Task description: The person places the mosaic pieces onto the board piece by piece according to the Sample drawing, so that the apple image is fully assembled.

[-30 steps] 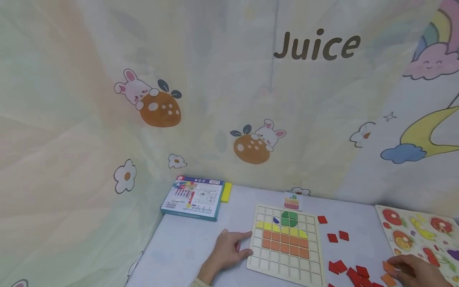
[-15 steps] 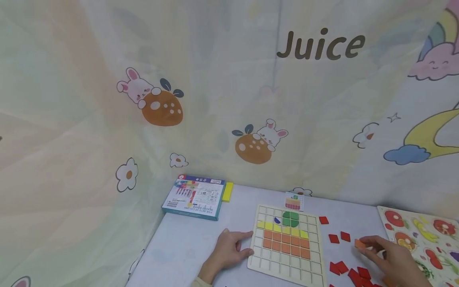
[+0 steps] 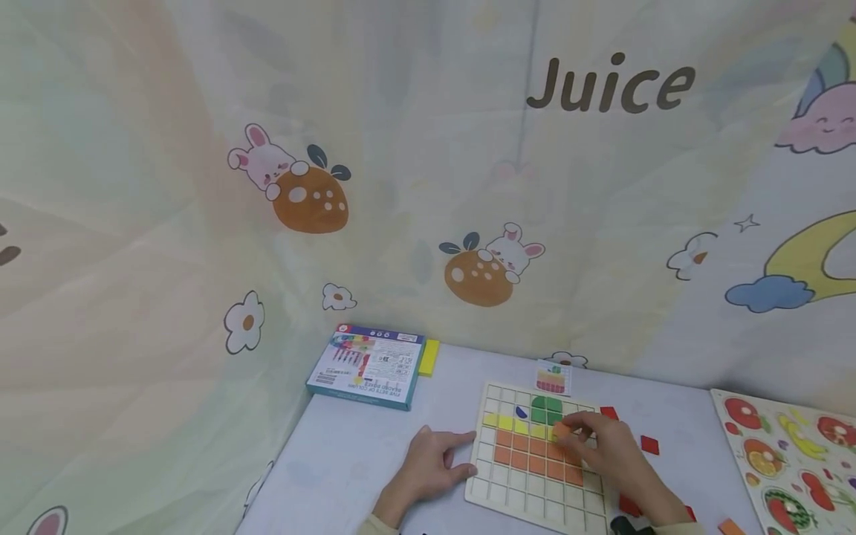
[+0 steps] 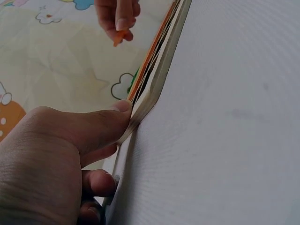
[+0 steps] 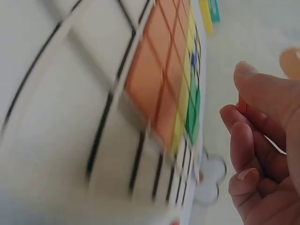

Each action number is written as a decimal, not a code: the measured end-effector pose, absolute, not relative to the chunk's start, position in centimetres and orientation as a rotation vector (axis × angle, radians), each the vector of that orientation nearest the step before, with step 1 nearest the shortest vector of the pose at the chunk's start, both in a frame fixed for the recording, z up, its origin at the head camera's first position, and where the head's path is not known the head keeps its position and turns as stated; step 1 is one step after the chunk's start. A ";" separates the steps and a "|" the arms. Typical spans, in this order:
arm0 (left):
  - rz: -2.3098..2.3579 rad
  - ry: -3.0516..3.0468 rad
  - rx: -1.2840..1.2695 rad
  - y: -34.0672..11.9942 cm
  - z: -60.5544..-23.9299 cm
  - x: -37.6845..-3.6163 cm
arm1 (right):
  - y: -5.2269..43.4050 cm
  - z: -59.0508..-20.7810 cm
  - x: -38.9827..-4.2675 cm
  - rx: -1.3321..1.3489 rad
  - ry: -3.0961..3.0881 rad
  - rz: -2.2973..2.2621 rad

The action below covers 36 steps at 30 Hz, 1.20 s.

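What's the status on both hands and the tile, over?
Left hand steadies grid board at its edge. Right hand pinches orange tile over the board's right side. Nothing blocking.

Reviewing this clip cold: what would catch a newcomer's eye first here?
Probably the gridded puzzle board at the table's near middle, part filled with orange, yellow and green tiles. Over its right side the right hand pinches an orange tile, while the left hand rests against the board's left edge. Behind, the cartoon curtain reads "Juice".
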<state>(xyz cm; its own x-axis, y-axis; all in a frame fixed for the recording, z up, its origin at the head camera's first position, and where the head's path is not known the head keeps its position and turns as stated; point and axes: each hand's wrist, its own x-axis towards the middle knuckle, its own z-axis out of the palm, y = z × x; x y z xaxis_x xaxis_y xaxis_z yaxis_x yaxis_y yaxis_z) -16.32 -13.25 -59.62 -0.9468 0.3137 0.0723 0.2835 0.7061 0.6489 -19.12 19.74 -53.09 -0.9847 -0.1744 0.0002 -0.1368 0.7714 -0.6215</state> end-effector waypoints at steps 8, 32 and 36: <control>1.063 2.867 0.514 -13.4 -59.6 -16.4 | 14.7 -54.0 -19.8 -0.336 2.842 -1.033; 1.043 2.885 0.582 -13.4 -59.7 -16.7 | 9.0 -55.7 -20.5 -0.536 2.950 -0.821; 1.036 2.883 0.572 -13.5 -59.6 -16.5 | 8.8 -55.7 -20.5 -0.513 2.938 -0.829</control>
<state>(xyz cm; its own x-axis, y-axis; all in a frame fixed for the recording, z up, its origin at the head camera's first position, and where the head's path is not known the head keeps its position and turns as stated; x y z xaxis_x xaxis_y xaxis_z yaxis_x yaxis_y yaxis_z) -16.54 -13.47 -59.64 -0.9323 0.3478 0.0988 0.3312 0.7117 0.6196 -20.52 8.83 -55.75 -0.9440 -0.3268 0.0451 -0.3022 0.8016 -0.5158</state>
